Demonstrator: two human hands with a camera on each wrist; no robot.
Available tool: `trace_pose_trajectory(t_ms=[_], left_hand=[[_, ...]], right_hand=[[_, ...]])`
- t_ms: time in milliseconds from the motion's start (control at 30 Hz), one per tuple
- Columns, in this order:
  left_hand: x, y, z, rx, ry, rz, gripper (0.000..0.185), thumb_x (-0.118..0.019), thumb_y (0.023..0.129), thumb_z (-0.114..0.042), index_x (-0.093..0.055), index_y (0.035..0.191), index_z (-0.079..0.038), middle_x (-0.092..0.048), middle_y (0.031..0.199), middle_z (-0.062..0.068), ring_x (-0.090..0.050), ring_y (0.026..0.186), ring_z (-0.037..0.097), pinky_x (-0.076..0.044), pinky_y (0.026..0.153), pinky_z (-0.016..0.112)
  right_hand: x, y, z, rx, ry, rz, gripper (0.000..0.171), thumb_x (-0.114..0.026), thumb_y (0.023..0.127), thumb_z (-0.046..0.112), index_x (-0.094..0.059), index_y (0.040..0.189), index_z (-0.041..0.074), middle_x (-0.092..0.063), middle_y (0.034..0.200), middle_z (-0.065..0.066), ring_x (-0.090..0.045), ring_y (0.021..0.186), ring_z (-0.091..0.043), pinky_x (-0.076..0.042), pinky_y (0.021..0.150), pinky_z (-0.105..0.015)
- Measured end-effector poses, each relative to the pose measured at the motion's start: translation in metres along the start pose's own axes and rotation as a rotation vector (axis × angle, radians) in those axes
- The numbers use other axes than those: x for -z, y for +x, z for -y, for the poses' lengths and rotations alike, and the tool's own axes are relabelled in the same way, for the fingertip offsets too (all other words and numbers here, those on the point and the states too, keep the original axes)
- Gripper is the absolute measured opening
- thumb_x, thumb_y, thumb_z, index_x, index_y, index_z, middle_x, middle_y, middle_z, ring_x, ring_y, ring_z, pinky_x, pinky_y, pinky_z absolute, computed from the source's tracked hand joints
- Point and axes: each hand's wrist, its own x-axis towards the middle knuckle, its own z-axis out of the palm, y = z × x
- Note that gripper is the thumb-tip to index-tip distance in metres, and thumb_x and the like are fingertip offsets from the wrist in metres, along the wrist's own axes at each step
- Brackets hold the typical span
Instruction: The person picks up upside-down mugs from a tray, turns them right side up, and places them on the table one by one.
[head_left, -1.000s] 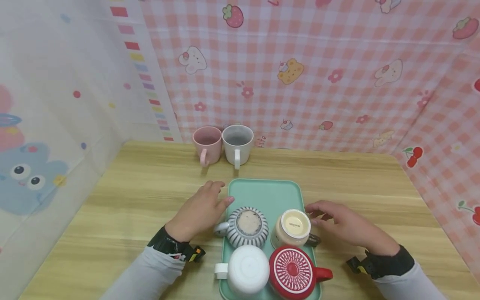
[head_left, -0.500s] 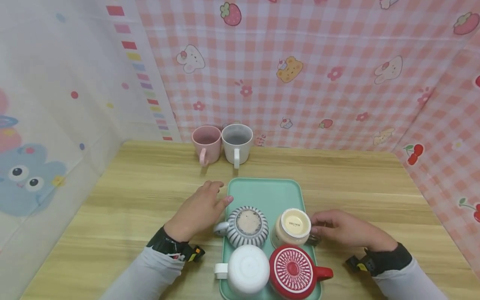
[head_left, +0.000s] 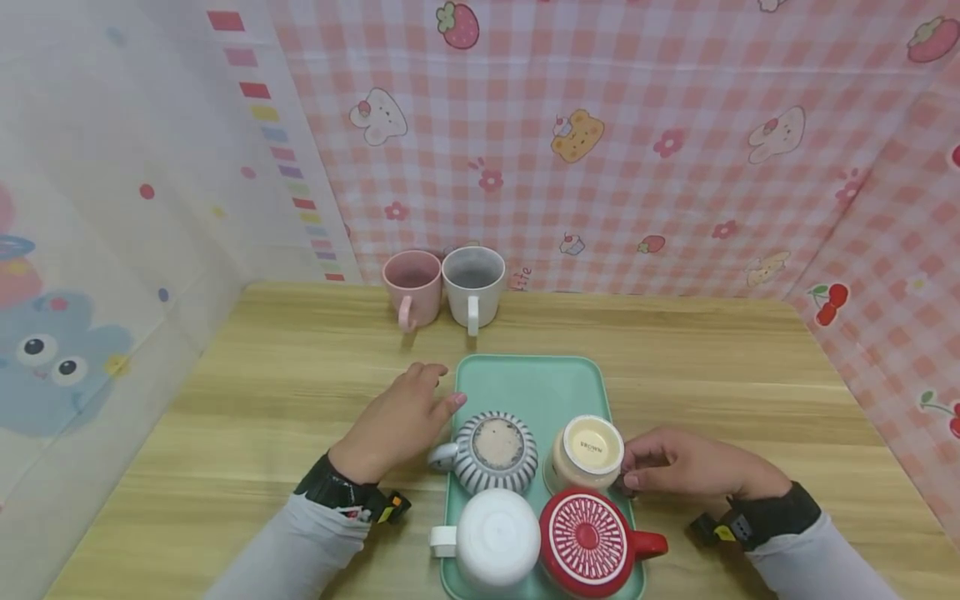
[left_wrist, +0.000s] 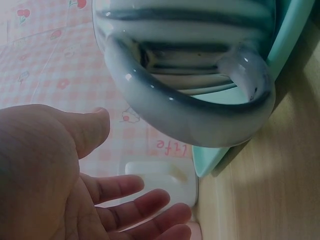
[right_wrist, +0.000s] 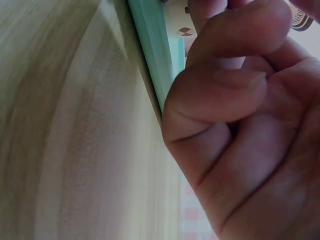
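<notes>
Four upside-down mugs would be too plain a word for this tray [head_left: 528, 379]: it bears several overturned mugs. My right hand [head_left: 697, 467] pinches the dark handle of the beige mug [head_left: 592, 450], at the tray's right edge; the fingers hide most of that handle. In the right wrist view the fingers [right_wrist: 220, 95] are curled. My left hand [head_left: 393, 425] hovers beside the grey striped mug [head_left: 497, 454], apart from it. Its fingers are spread loosely in the left wrist view, below the striped mug's handle [left_wrist: 190, 115]. A white mug [head_left: 497, 537] and a red mug [head_left: 588, 542] lie nearer me.
At the back of the wooden table [head_left: 675, 358], a pink mug [head_left: 415, 287] and a white-grey mug [head_left: 474, 286] stand upright side by side, handles toward me. Patterned cloth [head_left: 600, 192] hangs behind and at both sides.
My right hand has moved slightly down onto the beige mug's handle, and its fingers have curled round it. The left hand stays in about the same place.
</notes>
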Motion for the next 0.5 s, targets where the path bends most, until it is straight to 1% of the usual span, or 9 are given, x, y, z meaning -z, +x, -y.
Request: trace_pose_trajectory(t_ms=[67, 200, 300, 433, 500], left_hand=[[-0.0001, -0.0002, -0.0003, 0.000, 0.001, 0.001, 0.061, -0.053, 0.107, -0.046, -0.049, 0.149, -0.001, -0.058, 0.142, 0.019, -0.057, 0.134, 0.034, -0.050, 0.110, 0.055], [-0.0009, -0.0003, -0.0005, 0.007, 0.004, 0.005, 0.062, -0.054, 0.107, -0.046, -0.049, 0.150, -0.002, -0.059, 0.139, 0.019, -0.059, 0.132, 0.033, -0.051, 0.108, 0.055], [-0.0013, -0.0003, -0.0007, 0.011, 0.003, 0.009, 0.062, -0.054, 0.107, -0.046, -0.049, 0.150, -0.002, -0.059, 0.139, 0.019, -0.059, 0.131, 0.033, -0.051, 0.108, 0.055], [-0.0015, 0.0000, -0.0006, 0.009, 0.005, 0.009, 0.062, -0.054, 0.107, -0.046, -0.049, 0.150, -0.002, -0.059, 0.140, 0.019, -0.059, 0.132, 0.033, -0.051, 0.108, 0.055], [-0.0022, 0.0005, -0.0001, 0.002, 0.009, 0.005, 0.062, -0.054, 0.107, -0.046, -0.049, 0.150, -0.002, -0.059, 0.139, 0.019, -0.059, 0.131, 0.033, -0.051, 0.108, 0.055]], right_hand=[[-0.0001, 0.0003, -0.0001, -0.004, 0.010, 0.007, 0.018, -0.055, 0.106, 0.007, -0.072, 0.113, 0.003, -0.067, 0.099, -0.026, -0.064, 0.091, -0.011, -0.057, 0.086, -0.028], [-0.0003, 0.0000, 0.0000, -0.024, -0.011, -0.001, 0.021, -0.051, 0.109, 0.010, -0.071, 0.112, 0.002, -0.067, 0.099, -0.024, -0.063, 0.090, -0.014, -0.057, 0.086, -0.028], [-0.0004, 0.0002, 0.0006, -0.043, -0.083, -0.038, 0.023, -0.049, 0.110, 0.014, -0.070, 0.110, 0.005, -0.066, 0.095, -0.017, -0.061, 0.087, -0.011, -0.056, 0.081, -0.027], [-0.0006, 0.0020, 0.0014, -0.077, -0.190, -0.102, 0.023, -0.049, 0.111, 0.020, -0.070, 0.108, 0.011, -0.063, 0.089, -0.003, -0.059, 0.085, -0.008, -0.053, 0.076, -0.027], [-0.0007, 0.0032, 0.0018, -0.099, -0.218, -0.132, 0.023, -0.049, 0.111, 0.022, -0.070, 0.110, 0.014, -0.062, 0.090, 0.001, -0.058, 0.086, -0.008, -0.052, 0.075, -0.026]])
